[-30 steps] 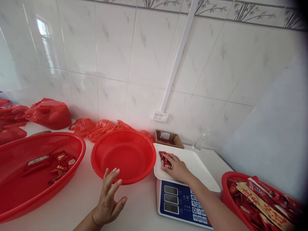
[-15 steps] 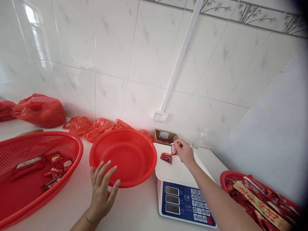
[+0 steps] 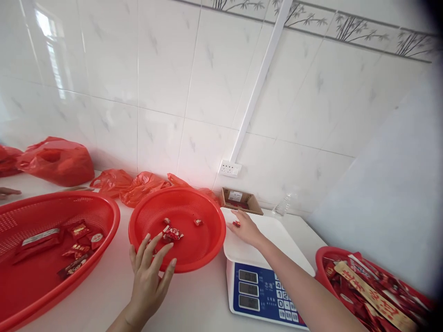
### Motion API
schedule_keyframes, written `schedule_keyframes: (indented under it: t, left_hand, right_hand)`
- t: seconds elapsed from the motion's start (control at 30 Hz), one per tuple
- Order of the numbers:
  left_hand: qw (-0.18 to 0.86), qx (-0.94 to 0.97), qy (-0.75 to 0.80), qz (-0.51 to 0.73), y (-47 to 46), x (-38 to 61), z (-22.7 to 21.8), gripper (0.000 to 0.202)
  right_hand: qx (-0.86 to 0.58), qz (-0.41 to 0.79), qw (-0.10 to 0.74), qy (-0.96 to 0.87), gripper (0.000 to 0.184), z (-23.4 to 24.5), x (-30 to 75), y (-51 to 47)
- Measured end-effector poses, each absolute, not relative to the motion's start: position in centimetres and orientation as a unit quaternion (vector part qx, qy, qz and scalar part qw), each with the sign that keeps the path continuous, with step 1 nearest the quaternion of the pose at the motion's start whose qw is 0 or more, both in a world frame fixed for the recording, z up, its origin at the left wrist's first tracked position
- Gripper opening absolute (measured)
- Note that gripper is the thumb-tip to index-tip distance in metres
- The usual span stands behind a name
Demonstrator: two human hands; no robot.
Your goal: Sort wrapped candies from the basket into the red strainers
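Note:
My left hand (image 3: 149,269) is open, fingers spread over the near rim of a round red perforated basket (image 3: 207,240). Several small red wrapped candies (image 3: 172,234) lie inside that basket. My right hand (image 3: 245,227) reaches over the left edge of the white pan of a blue-faced electronic scale (image 3: 277,240), fingers loosely extended. One small red candy (image 3: 236,224) lies at its fingertips on the pan.
A large oval red basket (image 3: 104,212) at left holds several red packets. At lower right, a red basket (image 3: 323,260) is full of red packaged sweets. Red plastic bags (image 3: 55,159) and a small cardboard box (image 3: 240,200) line the tiled wall. Another person's fingers (image 3: 7,192) show at far left.
My right hand swept candies from the scale pan leftward; they now lie in the round basket. The left hand stayed at the basket's rim.

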State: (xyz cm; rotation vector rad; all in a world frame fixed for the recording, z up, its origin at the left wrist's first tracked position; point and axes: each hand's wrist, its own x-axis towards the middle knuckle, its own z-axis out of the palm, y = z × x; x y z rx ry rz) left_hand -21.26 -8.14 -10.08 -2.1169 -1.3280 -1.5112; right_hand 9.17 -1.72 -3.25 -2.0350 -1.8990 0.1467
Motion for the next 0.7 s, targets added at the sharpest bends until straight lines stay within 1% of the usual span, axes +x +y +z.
schedule_keyframes:
  t: [0.07, 0.13, 0.23, 0.3, 0.37, 0.43, 0.5, 0.53, 0.57, 0.63, 0.7]
  left_hand:
    - [0.11, -0.72, -0.454, -0.512, -8.2, -21.2, -10.1, 0.026]
    - [0.113, -0.719, -0.454, -0.514, -8.2, -21.1, -10.1, 0.025]
    - [0.121, -0.717, -0.454, -0.515, -8.2, -20.9, -10.0, 0.024]
    - [0.126, -0.719, -0.454, -0.512, -8.2, -20.9, -9.9, 0.023]
    - [0.133, -0.721, -0.455, -0.505, -8.2, -21.0, -9.9, 0.023]
    - [0.137, -0.723, -0.453, -0.503, -8.1, -21.1, -9.9, 0.022]
    - [0.138, -0.723, -0.447, -0.508, -8.1, -21.3, -9.8, 0.022]
    - [0.138, -0.723, -0.441, -0.513, -8.1, -21.3, -9.7, 0.022]
    - [0.137, -0.722, -0.436, -0.519, -8.1, -21.4, -9.6, 0.021]
    - [0.132, -0.715, -0.426, -0.539, -7.9, -21.5, -9.4, 0.023]
    - [0.101, -0.708, -0.395, -0.576, -7.4, -21.6, -9.2, 0.03]
  right_hand:
    - [-0.704, 0.041, 0.131, -0.697, 0.048, -4.4, 10.6, -2.5]
    - [-0.674, 0.01, 0.104, -0.731, 0.035, -4.9, 11.5, -3.3]
    - [-0.693, -0.025, 0.089, -0.715, 0.032, -4.6, 12.2, -3.8]
    - [-0.725, -0.011, 0.126, -0.677, 0.03, -4.0, 12.0, -3.5]
    - [-0.733, 0.048, 0.214, -0.644, 0.031, -3.1, 11.0, -2.8]
    - [-0.702, 0.158, 0.327, -0.612, 0.033, -2.0, 9.3, -2.5]
    - [-0.631, 0.287, 0.411, -0.592, 0.04, -0.9, 7.2, -2.6]
    - [-0.589, 0.336, 0.424, -0.6, 0.049, -0.4, 6.2, -2.9]
    - [-0.563, 0.354, 0.423, -0.616, 0.057, 0.1, 5.4, -3.2]
    - [-0.526, 0.327, 0.409, -0.67, 0.067, 0.7, 4.7, -4.1]
    - [-0.528, 0.287, 0.385, -0.7, 0.067, 0.8, 5.3, -5.2]
